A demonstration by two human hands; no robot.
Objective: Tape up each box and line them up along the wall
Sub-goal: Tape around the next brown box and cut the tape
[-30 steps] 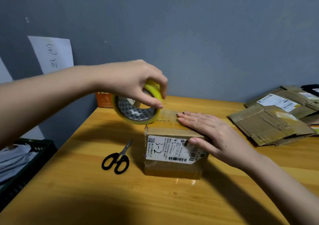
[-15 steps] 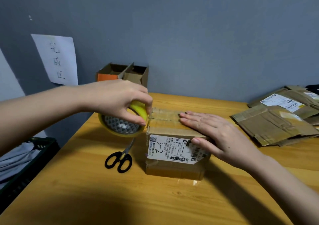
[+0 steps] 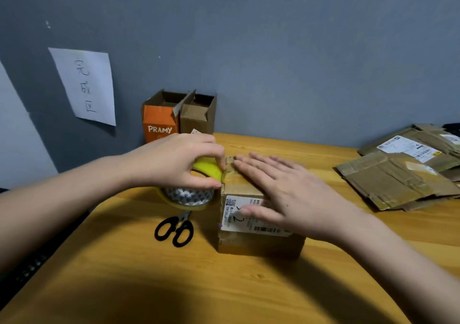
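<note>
Box point(image 3: 258, 224), the labelled brown carton I'm taping, sits near the middle of the counter point(image 3: 124, 286), its label facing me. My right hand point(image 3: 293, 199) lies across its top with the fingers straight and spread, holding nothing, thumb down over the label; I judge it is there to pin the flaps and keep the carton from sliding. My left hand point(image 3: 179, 162) grips the yellow tape roll point(image 3: 196, 186) just beside the box's left top edge, fingers and thumb curled round the roll and pinched at the corner, probably so the strip can carry down over that side.

Black scissors point(image 3: 175, 229) lie on the counter just left of the box, under the roll, within easy reach for a cut. At the far left, against the wall point(image 3: 273, 62), stand an orange carton point(image 3: 160, 122) and a brown carton point(image 3: 199, 117), both open-topped, below a paper sign point(image 3: 86, 84). Flattened cardboard point(image 3: 395, 177) is piled at the right. Between that pile and the two cartons the counter along the wall looks open enough to slide this box back. The left counter edge drops away close beyond the scissors.
</note>
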